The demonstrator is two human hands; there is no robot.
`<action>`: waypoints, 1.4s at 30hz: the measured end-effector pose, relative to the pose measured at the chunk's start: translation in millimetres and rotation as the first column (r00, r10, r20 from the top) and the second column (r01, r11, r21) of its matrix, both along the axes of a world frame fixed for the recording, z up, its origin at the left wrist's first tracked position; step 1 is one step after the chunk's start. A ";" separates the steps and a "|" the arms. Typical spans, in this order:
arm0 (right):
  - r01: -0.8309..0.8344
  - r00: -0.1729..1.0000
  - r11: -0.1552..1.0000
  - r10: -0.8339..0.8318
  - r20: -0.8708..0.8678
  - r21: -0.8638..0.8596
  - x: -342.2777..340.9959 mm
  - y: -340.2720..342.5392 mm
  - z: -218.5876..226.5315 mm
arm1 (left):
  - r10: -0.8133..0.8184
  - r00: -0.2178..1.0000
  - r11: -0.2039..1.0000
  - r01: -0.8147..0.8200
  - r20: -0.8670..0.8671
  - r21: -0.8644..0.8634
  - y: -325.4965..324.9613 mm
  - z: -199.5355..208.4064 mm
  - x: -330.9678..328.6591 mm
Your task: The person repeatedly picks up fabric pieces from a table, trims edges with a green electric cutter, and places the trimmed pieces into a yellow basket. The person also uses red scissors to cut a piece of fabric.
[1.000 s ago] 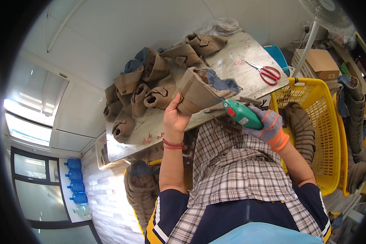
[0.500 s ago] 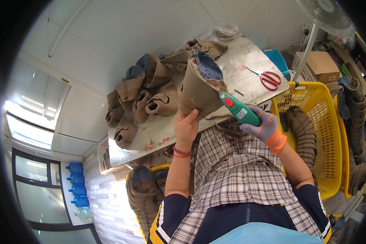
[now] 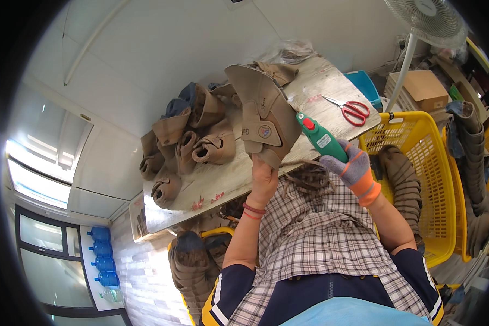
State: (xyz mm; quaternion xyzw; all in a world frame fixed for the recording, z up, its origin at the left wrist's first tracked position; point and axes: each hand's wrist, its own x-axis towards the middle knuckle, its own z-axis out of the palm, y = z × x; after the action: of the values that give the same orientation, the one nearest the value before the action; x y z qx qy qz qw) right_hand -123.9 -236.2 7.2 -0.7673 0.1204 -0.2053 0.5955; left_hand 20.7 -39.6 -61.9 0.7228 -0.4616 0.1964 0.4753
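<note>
My left hand (image 3: 264, 179), bare with red bracelets, is closed on the lower end of a brown shoe upper (image 3: 262, 106). The upper stands raised over the table's front edge, its outer face with a strap and round badge turned to view. In a grey and orange glove, my right hand (image 3: 354, 169) is wrapped round a green handheld electric cutter (image 3: 323, 140) with a red button. The cutter's tip is at the right edge of the upper; whether it touches cannot be told. Below the cutter, a dark fuzzy strip (image 3: 309, 176) lies against my checked apron.
Several brown uppers (image 3: 214, 146) with blue fleecy lining crowd the table's (image 3: 244, 176) left side. Red-handled scissors (image 3: 354, 113) lie at its right. Yellow baskets (image 3: 440, 190) with stacked uppers stand to the right, another basket (image 3: 217, 231) below left. A fan (image 3: 426, 22) rises behind.
The upper has been turned, so its strapped outer face shows in place of the blue-lined opening. My left hand has moved slightly right and down. The cutter stays in my right hand.
</note>
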 end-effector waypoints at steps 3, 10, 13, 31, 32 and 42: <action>0.007 1.000 0.996 -0.006 -0.015 0.088 6.1 -7.8 -8.5 | -0.024 0.996 0.996 0.017 0.083 0.084 -3.8 1.8 -7.3; 0.019 0.999 0.976 -0.012 -0.033 0.217 5.0 -10.9 4.9 | -0.027 0.979 0.966 -0.027 0.202 0.258 -2.4 -1.4 -13.9; 0.029 0.999 0.982 -0.022 -0.041 0.185 6.1 -12.3 11.9 | -0.029 0.981 0.967 -0.021 0.191 0.254 -0.4 -11.2 -13.7; -0.090 0.986 0.990 0.104 -0.134 0.108 29.9 -29.8 8.4 | -0.168 0.962 0.986 0.167 -0.217 -0.022 4.7 -45.8 -32.7; -0.062 0.988 0.994 0.075 -0.134 0.092 30.0 -30.0 2.5 | -0.163 0.959 0.986 0.162 -0.233 -0.026 6.7 -49.1 -29.8; -0.039 0.814 0.772 -0.344 -0.467 -0.635 97.5 -75.4 -75.4 | 0.079 0.890 0.944 -0.211 -0.449 -0.252 34.8 13.2 99.9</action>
State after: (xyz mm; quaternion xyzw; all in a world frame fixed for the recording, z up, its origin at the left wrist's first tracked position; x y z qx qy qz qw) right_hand -26.3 -311.6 -68.2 -0.9309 0.2801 -0.0494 0.2291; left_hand 120.6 -4.9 -48.7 0.7022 -0.2543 0.1328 0.6516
